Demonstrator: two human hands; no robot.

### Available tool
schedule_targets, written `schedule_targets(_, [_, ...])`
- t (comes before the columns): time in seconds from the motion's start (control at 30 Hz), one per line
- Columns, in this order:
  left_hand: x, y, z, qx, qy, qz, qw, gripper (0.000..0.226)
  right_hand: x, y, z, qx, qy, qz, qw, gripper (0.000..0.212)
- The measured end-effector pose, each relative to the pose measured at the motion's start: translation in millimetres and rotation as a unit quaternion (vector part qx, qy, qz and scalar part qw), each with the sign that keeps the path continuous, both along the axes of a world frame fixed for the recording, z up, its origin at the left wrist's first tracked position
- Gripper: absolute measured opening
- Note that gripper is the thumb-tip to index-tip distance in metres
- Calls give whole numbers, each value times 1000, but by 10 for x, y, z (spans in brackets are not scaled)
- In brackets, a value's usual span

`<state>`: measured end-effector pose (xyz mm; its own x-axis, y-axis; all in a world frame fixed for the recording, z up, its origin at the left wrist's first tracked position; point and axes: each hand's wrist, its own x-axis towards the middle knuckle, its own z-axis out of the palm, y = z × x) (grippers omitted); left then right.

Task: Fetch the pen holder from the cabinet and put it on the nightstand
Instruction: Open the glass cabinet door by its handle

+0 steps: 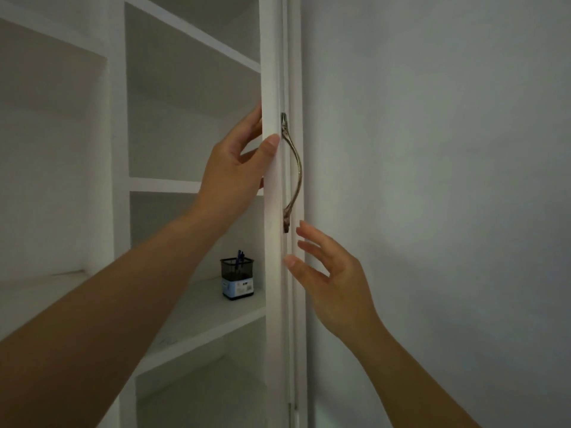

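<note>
White shelving fills the left and centre of the frame, a cabinet [120,149] with plain painted shelves stacked one above another, and a pale grey wall [448,180] takes up the whole right side. Light is dim and even.

Running top to bottom through the middle of the frame is the edge of the cabinet door [273,242], seen almost edge-on. A curved metal handle [292,171] is fixed to its outer face, just right of that edge, at mid-height of the frame.

The left hand [238,168] comes up from the lower left on a bare forearm and is clamped on the door's edge: the thumb lies across the near side of the edge, level with the top of the handle, while the fingers wrap round behind it, mostly hidden by the door.

The right hand [330,279] rises from the lower right. Its fingers are spread apart and it grips nothing; the fingertips sit close beside the door's edge, just below the lower end of the handle. Whether the thumb tip touches the door cannot be told.

The pen holder [237,278] stands upright on a shelf [197,316] inside the cabinet, in the lower centre of the frame, just left of the door's edge and below the left wrist. It is a dark mesh cup with a light blue label around its lower half, and a blue pen [239,257] pokes out of the top. Neither hand touches it.
</note>
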<state>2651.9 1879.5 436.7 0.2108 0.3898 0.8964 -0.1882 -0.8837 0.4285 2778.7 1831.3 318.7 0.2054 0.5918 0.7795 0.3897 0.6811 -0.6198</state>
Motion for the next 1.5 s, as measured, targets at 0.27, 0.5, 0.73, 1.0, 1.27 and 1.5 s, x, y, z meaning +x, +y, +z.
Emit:
schedule_targets(0.27, [528,-220,-20,12,-4,42,999,49,456,-212,-275,-36,8,23,999,55])
schedule_targets(0.5, [1034,-342,-47,37,13,99,994,52,776,-336,-356,-37,8,28,999,56])
schedule_targets(0.73, [1485,-462,-198,48,46,143,988,55,1207,-442,-465,-47,24,24,998,52])
schedule_targets(1.0, [1977,-433,-450,77,74,180,978,58,1639,-512,-710,-55,30,-5,998,48])
schedule_targets(1.27, [2311,-387,-444,87,89,223,967,60,1932,-510,-890,-55,43,-23,997,47])
schedule_targets(1.5, [2521,-384,-532,92,145,251,953,63,2188,-431,-881,-52,50,-43,997,45])
